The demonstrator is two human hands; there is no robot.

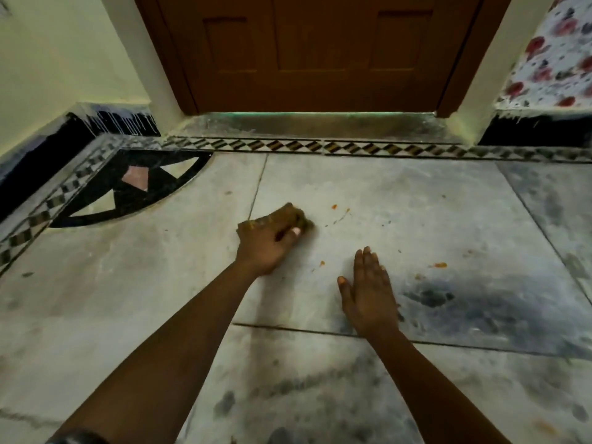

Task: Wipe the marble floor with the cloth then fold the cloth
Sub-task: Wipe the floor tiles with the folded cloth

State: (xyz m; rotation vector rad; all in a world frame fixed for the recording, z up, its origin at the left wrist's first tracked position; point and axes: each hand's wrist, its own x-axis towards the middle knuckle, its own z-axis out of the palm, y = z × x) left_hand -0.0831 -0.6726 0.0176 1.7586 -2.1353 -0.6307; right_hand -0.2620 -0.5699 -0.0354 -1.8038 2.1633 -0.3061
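A small bunched brownish-yellow cloth [290, 214] lies on the grey marble floor [432, 225] near the middle of the view. My left hand [267, 246] is pressed down on the cloth and grips it; most of the cloth is hidden under the fingers. My right hand [368, 293] rests flat on the floor to the right and nearer to me, fingers together, holding nothing. Orange stains [440, 265] and small specks dot the marble to the right of the cloth.
A shut brown wooden door [307, 52] stands ahead behind a dark threshold [320, 123]. A patterned tile border [288, 145] runs along the wall. A black inlay corner [128, 187] lies at the left. A flowered cloth [557, 59] hangs at the upper right.
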